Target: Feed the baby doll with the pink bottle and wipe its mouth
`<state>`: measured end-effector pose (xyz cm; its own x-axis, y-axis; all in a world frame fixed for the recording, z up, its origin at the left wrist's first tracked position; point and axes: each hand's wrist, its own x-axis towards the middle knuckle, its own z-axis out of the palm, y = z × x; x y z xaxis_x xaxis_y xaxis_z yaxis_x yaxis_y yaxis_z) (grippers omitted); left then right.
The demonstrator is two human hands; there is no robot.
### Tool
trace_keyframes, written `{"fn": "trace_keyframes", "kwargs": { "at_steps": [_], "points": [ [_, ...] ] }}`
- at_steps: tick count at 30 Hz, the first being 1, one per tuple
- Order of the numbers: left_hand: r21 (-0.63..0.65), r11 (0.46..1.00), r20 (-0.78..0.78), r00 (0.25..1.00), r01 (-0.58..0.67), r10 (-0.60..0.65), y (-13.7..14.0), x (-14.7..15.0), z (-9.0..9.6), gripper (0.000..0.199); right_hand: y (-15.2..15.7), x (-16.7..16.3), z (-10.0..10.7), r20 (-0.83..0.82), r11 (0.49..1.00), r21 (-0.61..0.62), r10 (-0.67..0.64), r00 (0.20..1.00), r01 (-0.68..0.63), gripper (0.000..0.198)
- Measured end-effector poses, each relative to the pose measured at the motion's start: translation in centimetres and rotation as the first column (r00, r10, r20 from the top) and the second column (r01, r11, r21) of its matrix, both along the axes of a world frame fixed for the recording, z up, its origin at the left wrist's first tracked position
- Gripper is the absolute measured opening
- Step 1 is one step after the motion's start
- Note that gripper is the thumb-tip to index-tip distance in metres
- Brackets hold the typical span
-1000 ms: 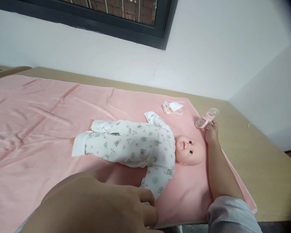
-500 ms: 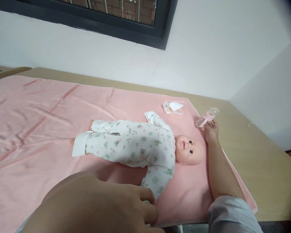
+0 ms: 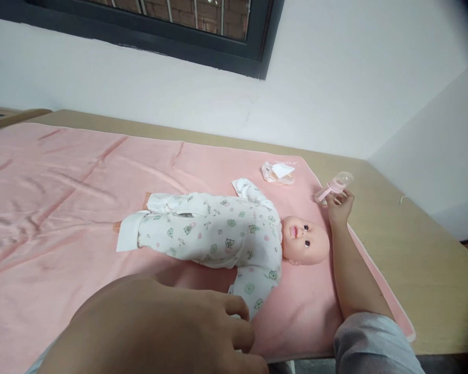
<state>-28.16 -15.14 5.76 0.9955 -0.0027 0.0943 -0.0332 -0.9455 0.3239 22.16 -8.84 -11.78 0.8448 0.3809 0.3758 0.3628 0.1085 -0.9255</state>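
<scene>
My right hand [image 3: 340, 209] reaches past the doll's head, its fingers closed around a small clear baby bottle [image 3: 334, 188] with a pink collar and clear cap. The bottle is tilted, near the corner of the pink blanket. A baby doll [image 3: 214, 228] lies face up on the blanket, dressed in a white printed romper, its head to the right and its feet to the left. My left hand [image 3: 171, 327] is large in the foreground, beside the doll's near sleeve. Its fingers are loosely bent with gaps between them, and no object shows in it; the palm is hidden.
A wrinkled pink blanket [image 3: 74, 182] covers most of the wooden table [image 3: 409, 249]. Beyond the doll's shoulder lies an opened pack of wipes or tissues [image 3: 278, 172]. A white wall and a dark-framed window [image 3: 203, 52] stand behind the table.
My right hand has shifted slightly, and its fingers sit a little higher on the bottle, which has barely moved. The doll and my left hand look nearly the same.
</scene>
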Motion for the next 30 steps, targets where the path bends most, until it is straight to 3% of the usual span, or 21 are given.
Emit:
{"fn": "trace_keyframes", "kwargs": {
  "at_steps": [4, 9, 13, 17, 20, 23, 26, 28, 30],
  "points": [
    [-0.056, 0.996, -0.009, 0.998, 0.063, -0.063, 0.2, 0.4, 0.3, 0.019, 0.1, 0.0, 0.1, 0.018, 1.0, 0.021, 0.009, 1.0, -0.009, 0.072],
    [-0.012, 0.993, 0.054, 0.992, 0.119, -0.118, 0.0, 0.9, 1.0, 0.013, 0.3, 0.6, -0.4, 0.035, 0.999, 0.042, 0.027, 0.999, -0.029, 0.077],
    [-0.003, 0.984, -0.009, 0.984, 0.179, -0.179, 0.9, 1.3, 2.2, 0.036, 0.5, 0.8, -0.2, 0.076, 0.997, 0.07, 0.036, 0.996, -0.042, 0.076],
    [-0.089, 0.952, -0.113, 0.946, 0.294, -0.303, 3.7, 2.4, 4.1, 0.05, 0.8, 0.2, 1.8, 0.044, 0.99, 0.133, 0.048, 0.998, -0.053, 0.075],
    [-0.195, 0.942, -0.065, 0.955, 0.272, -0.289, 6.2, 3.9, 4.7, 0.05, 1.2, -0.9, 4.5, 0.044, 0.976, 0.188, 0.105, 0.994, -0.111, 0.073],
    [-0.281, 0.929, 0.129, 0.969, 0.24, -0.211, 8.7, 5.5, 3.9, 0.044, 1.1, -2.9, 7.9, 0.061, 0.956, 0.191, 0.215, 0.975, -0.223, 0.07],
    [-0.356, 0.934, 0.363, 0.926, 0.039, 0.101, 10.5, 7.2, 2.2, 0.028, 0.2, -6.4, 11.2, 0.105, 0.925, 0.156, 0.334, 0.937, -0.347, 0.073],
    [-0.476, 0.877, 0.444, 0.842, -0.067, 0.306, 11.1, 8.1, 1.2, 0.027, -0.7, -9.5, 13.1, 0.139, 0.879, 0.125, 0.444, 0.885, -0.46, 0.073],
    [-0.575, 0.813, 0.46, 0.783, -0.097, 0.418, 11.3, 8.6, 0.5, 0.035, -1.8, -12.6, 14.4, 0.152, 0.805, 0.086, 0.572, 0.806, -0.587, 0.07]
  ]
}}
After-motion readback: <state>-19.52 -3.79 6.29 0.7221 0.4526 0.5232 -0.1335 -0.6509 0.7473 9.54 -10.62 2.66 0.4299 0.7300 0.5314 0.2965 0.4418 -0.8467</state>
